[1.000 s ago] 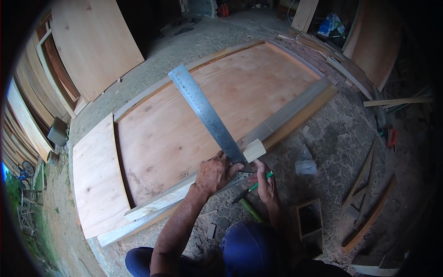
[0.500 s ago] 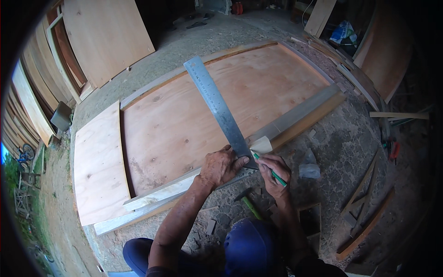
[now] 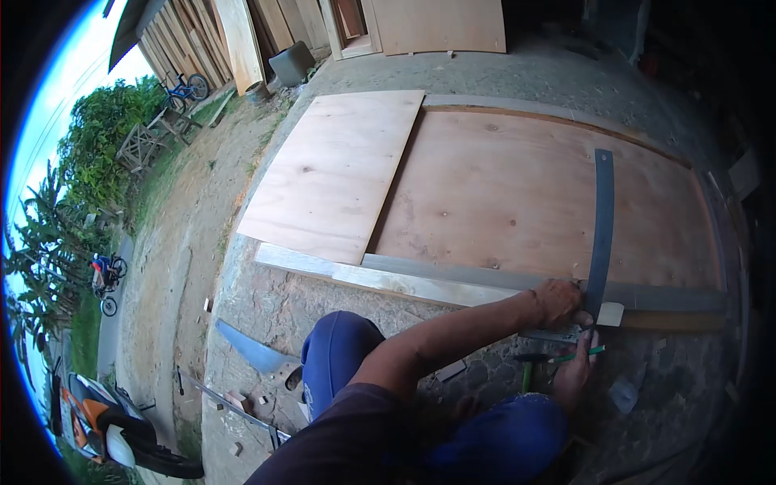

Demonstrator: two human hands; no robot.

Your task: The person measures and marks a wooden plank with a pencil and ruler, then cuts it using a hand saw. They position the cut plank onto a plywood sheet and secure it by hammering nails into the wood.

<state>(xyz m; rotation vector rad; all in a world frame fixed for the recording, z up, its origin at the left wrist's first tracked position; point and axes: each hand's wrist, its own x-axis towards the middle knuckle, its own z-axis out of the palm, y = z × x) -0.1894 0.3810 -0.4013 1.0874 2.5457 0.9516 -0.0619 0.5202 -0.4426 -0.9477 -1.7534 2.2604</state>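
My left hand (image 3: 559, 301) is closed on the lower end of a steel square (image 3: 602, 226), pressing it to the timber rail (image 3: 412, 284) of a framed plywood panel (image 3: 493, 198). The square's long blade reaches across the panel. Just below, my right hand (image 3: 572, 376) grips a green pencil (image 3: 596, 350), held nearly level under the square's corner. A small pale piece (image 3: 610, 314), whose material I cannot make out, sits at the rail beside the blade. Under the pencil lies a hammer (image 3: 528, 377) with a green handle, partly covered.
A loose plywood sheet (image 3: 331, 174) lies over the panel's left end. On the ground are a handsaw (image 3: 252, 347), a clear plastic bag (image 3: 624, 394) and wood offcuts (image 3: 451, 370). A motorcycle (image 3: 113, 424) stands at lower left. Boards (image 3: 190, 36) lean at the back.
The view has swung left, so the panel and my hands appear farther right. The pencil has moved away from the blade's edge and now lies flatter. My left hand stays on the square.
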